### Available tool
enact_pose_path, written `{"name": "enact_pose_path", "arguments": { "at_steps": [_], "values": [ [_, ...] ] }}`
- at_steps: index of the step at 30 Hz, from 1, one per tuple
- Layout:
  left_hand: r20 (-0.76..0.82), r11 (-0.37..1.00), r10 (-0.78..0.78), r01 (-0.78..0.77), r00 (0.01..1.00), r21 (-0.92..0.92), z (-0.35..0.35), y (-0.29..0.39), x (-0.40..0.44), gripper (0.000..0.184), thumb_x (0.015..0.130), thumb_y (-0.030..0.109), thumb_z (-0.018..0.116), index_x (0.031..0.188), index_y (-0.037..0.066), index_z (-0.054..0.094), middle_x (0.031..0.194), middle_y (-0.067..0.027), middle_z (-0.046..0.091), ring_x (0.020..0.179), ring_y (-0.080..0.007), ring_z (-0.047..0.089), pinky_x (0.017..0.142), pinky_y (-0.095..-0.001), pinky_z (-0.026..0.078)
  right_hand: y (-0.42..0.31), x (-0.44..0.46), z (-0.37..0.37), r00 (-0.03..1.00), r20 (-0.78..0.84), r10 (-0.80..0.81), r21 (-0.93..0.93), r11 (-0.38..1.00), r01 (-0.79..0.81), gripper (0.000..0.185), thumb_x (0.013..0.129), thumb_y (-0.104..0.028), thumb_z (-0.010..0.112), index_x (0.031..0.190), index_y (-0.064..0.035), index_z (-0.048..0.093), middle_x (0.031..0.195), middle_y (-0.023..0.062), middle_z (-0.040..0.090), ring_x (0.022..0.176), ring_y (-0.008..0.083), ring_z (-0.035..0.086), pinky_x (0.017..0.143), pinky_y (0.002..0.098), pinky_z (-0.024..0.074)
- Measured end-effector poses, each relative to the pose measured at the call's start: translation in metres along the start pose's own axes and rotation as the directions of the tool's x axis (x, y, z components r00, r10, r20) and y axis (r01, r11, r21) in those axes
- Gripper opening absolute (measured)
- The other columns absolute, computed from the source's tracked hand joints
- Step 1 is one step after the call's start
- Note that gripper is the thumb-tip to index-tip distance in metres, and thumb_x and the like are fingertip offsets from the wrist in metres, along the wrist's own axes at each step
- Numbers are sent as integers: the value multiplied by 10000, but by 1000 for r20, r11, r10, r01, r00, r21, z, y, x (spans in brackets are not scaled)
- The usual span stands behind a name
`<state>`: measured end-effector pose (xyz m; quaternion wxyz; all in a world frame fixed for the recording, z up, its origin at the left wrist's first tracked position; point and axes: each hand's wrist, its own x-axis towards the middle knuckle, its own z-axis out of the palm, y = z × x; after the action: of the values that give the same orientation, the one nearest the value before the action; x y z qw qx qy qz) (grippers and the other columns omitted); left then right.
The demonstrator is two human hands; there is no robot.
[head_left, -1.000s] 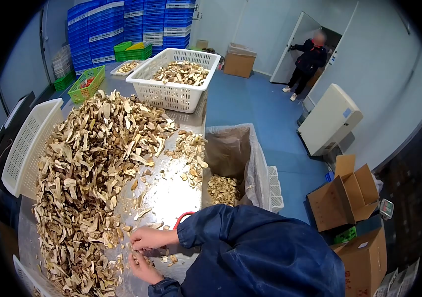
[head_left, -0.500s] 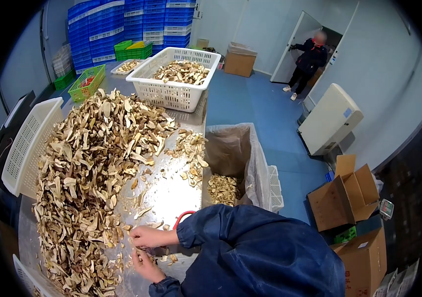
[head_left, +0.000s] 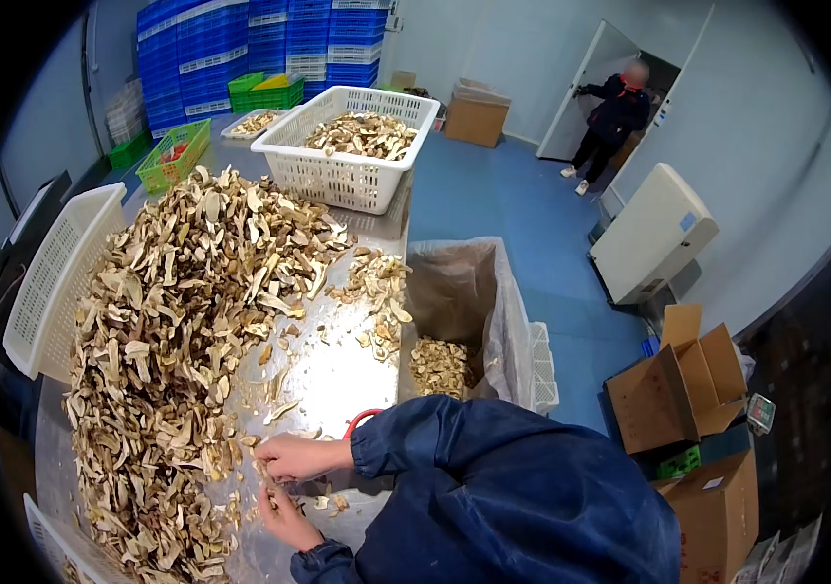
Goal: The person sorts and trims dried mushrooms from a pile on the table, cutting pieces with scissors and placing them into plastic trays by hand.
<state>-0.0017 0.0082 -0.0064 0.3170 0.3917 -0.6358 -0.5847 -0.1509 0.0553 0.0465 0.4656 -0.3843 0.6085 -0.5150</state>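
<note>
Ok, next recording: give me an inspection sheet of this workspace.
Surface: metal table, crumbs scattered.
Job's things: large heap of sliced mushrooms; more in white basket and lined bin.
Clutter: red loop, partly hidden by the sleeve.
Grippers: bare right hand and left hand, close together at the heap's edge; grip unclear.
Cables: thin reddish line at far left, possibly one.
Surroundings: stacked blue crates, open carton, another person at the doorway.

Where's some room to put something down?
Shiny tabletop between the mushroom pile and lined bin looks mostly bare. So does floor between the bin and cardboard box. The left hand and right hand are crowded by scraps.
</note>
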Motion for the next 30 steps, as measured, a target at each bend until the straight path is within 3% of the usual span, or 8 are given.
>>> {"name": "enact_pose_path", "arguments": {
  "at_steps": [1,4,7,12,19,22,25,30],
  "values": [
    [0,999,-43,43,999,-19,1,7,-1,313,906,142,538,1153,-49,542,958,-90,585,793,-149,538,670,-264,438,-1,-1,0,1000,-8,4,48,999,-3,162,790,-114,530,724,28,487,547,43,483,484,110,441,448,297,362],
    [-5,903,-195,177,981,-392,3,16,-4,278,924,161,523,1141,-11,532,870,-20,555,689,-69,485,566,-202,371,-7,-5,-1,999,-23,24,129,991,-21,187,799,-143,571,740,29,526,565,50,518,495,103,466,457,293,375],
    [36,866,-191,185,981,-464,4,23,-3,249,929,167,525,1127,17,522,811,26,513,631,-22,422,516,-176,305,-10,-6,-2,999,-36,3,29,1000,-2,202,792,-160,609,725,19,543,578,42,541,510,92,478,469,285,381],
    [119,852,-174,210,978,-480,1,2,2,263,929,162,540,1139,5,518,839,10,527,682,-38,455,558,-177,348,1,4,5,977,-86,-193,-205,963,172,229,766,-154,644,660,-6,504,565,8,510,519,79,463,477,277,372],
    [105,880,-121,156,987,-449,2,6,-1,301,931,169,542,1162,-21,517,898,-28,546,769,-83,500,639,-220,397,4,5,1,997,47,56,164,984,-63,240,757,-96,646,626,-39,453,545,-13,467,497,59,434,444,245,327],
    [80,941,-98,118,992,-317,2,16,-3,281,921,155,544,1121,-43,538,910,-47,550,788,-110,503,649,-259,408,10,9,3,996,58,62,196,978,-73,229,752,-75,637,625,-47,448,539,-17,461,483,55,428,431,241,318],
    [53,998,35,-33,998,-45,-3,2,3,257,897,129,549,1073,-58,556,898,-89,558,775,-164,511,666,-300,417,15,13,5,997,36,66,181,981,-72,212,740,-62,624,626,-46,446,531,-11,457,471,63,431,418,247,316],
    [68,927,244,-253,967,276,-1,18,-1,249,872,106,549,1056,-60,564,900,-152,558,780,-258,531,696,-352,428,16,11,11,992,-66,109,191,977,-95,179,709,-44,605,620,-40,449,522,15,467,463,84,445,404,264,330]
  ]
}}
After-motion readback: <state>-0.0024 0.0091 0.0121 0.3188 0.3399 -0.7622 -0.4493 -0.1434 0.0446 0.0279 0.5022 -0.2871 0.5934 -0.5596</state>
